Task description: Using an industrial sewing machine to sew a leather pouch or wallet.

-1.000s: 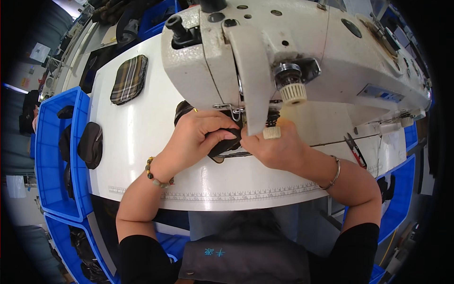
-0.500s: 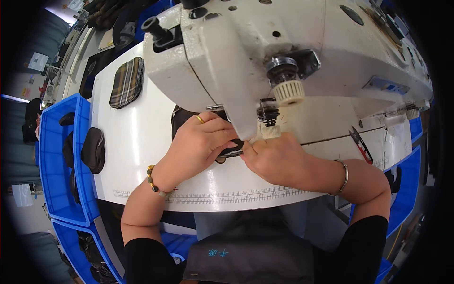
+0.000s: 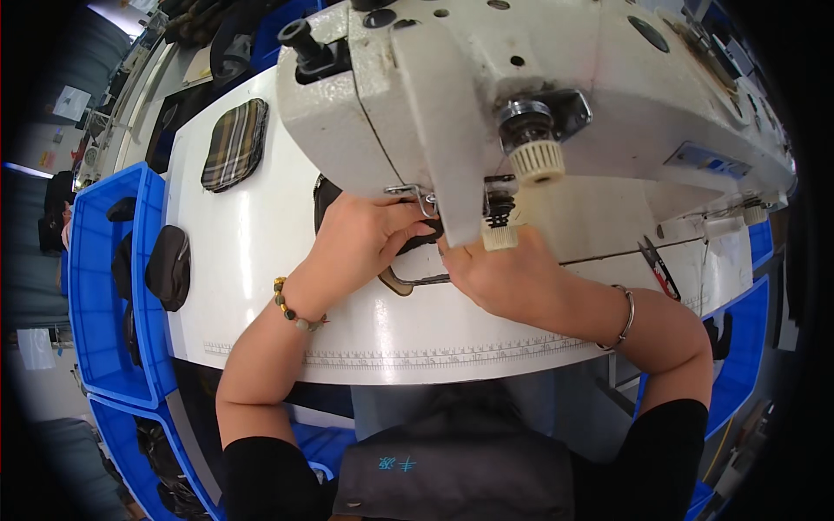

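Beneath the head of a white sewing machine [image 3: 521, 52] lies a dark fabric piece [image 3: 325, 196], partly covered by my hands and the machine. My left hand [image 3: 360, 236] is closed, thumb and fingers pinching the fabric close to the needle area. From the other side, my right hand [image 3: 504, 276] bends its closed fingers onto the near edge of the same piece; the machine's white arm cover hides some fingertips. The needle itself is out of sight. A slim curved brownish strip or slot [image 3: 398, 282] shows on the table just below the fabric.
A plaid fabric pouch [image 3: 234, 143] and a dark pouch [image 3: 168, 267] lie on the white table [image 3: 252, 295]. Thread snips [image 3: 658, 269] rest at the right. Blue bins [image 3: 117, 399] holding dark pieces stand at the left; another blue bin [image 3: 738, 365] is at the right.
My left hand has shifted slightly, its fingers tucked closer under the machine head. The fabric's near edge has moved away from me, uncovering the brownish curve on the table. The view tilted a little.
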Demonstrator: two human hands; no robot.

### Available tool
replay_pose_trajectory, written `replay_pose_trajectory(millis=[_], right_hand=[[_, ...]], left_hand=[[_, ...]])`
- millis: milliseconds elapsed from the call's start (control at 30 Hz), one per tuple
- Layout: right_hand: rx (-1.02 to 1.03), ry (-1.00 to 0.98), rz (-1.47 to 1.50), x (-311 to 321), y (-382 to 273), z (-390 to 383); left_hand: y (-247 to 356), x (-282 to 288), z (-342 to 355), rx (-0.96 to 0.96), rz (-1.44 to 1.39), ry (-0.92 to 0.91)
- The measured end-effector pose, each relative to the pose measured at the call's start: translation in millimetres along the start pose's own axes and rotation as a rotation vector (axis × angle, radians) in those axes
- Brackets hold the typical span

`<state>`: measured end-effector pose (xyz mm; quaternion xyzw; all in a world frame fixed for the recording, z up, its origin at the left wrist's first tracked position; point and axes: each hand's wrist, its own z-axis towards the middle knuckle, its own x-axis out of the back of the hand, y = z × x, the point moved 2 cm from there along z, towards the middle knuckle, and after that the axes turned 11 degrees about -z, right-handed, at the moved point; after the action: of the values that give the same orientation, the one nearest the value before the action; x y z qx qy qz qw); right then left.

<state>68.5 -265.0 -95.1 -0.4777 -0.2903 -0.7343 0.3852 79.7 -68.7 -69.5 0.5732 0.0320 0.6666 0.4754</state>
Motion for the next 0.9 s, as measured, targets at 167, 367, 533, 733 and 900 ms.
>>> replay_pose_trajectory(millis=[167,367,533,733,900], right_hand=[[0.002,0.037,-0.028,-8.0,1.9,-1.6],[0.019,-0.016,-0.007,0.1,2.7,0.3],[0.041,0.060,0.009,1.5,4.0,-2.2],[0.043,0.149,-0.026,1.0,3.6,-1.6],[0.077,0.188,0.060,-3.8,9.0,-6.4]], left_hand=[[-6.5,5.2,3.1,0.126,-0.095,-0.020],[-9.6,8.9,4.8,0.224,-0.159,-0.054],[-11.4,6.0,4.8,0.264,-0.202,-0.028],[-11.4,3.5,1.7,0.202,-0.153,0.019],[-1.4,7.2,4.4,0.247,-0.088,-0.022]])
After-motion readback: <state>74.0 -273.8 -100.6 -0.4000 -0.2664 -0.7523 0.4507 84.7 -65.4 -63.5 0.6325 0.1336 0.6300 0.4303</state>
